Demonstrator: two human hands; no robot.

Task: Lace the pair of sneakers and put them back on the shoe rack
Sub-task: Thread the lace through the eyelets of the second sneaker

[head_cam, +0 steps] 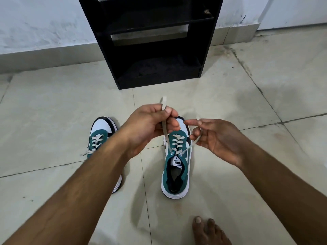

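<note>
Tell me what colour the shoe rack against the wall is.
Black. The open-shelved wooden shoe rack shows clearly in the head view.

Bare floor tiles (230, 96) lie open at centre between the sneakers (176, 156) and the black shoe rack (150, 41) at upper centre; a bare foot (207, 230) occupies the lower right

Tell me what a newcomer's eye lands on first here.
First the two hands at centre: the left hand and right hand each pinch one end of the white lace of the right sneaker, which stands on the floor below them. The left sneaker stands beside it, partly hidden by the left forearm. Behind both, the black rack stands against the wall.
</note>
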